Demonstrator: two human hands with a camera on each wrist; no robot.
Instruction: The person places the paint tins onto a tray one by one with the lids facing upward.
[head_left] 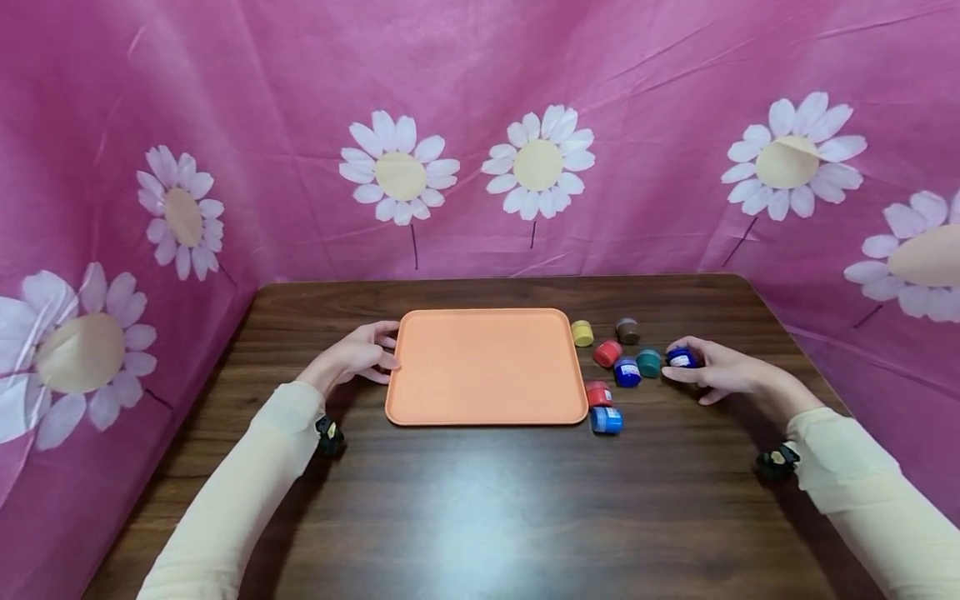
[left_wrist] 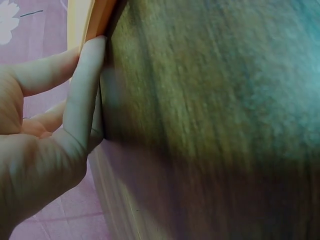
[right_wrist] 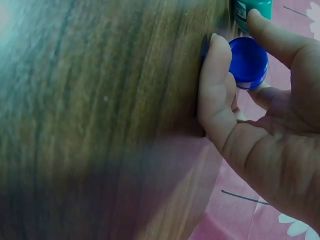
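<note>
An orange tray [head_left: 487, 367] lies flat on the table. My left hand [head_left: 362, 352] is at its left edge; in the left wrist view the thumb and a finger meet the tray's rim [left_wrist: 96, 20]. Over at the right, my right hand [head_left: 723, 371] holds a dark blue paint jar [head_left: 682, 358]. The right wrist view shows this jar's blue lid [right_wrist: 248, 61] between the thumb and curled fingers. Just left of that hand stands a green paint jar [head_left: 648, 362], with another dark blue jar [head_left: 627, 372] beside it.
Along the tray's right side are a yellow jar [head_left: 582, 333], a brown jar [head_left: 627, 331], red jars [head_left: 607, 353] and a light blue jar [head_left: 606, 420] lying tipped. A pink flowered cloth [head_left: 465, 75] hangs behind and beside the wooden table [head_left: 480, 508].
</note>
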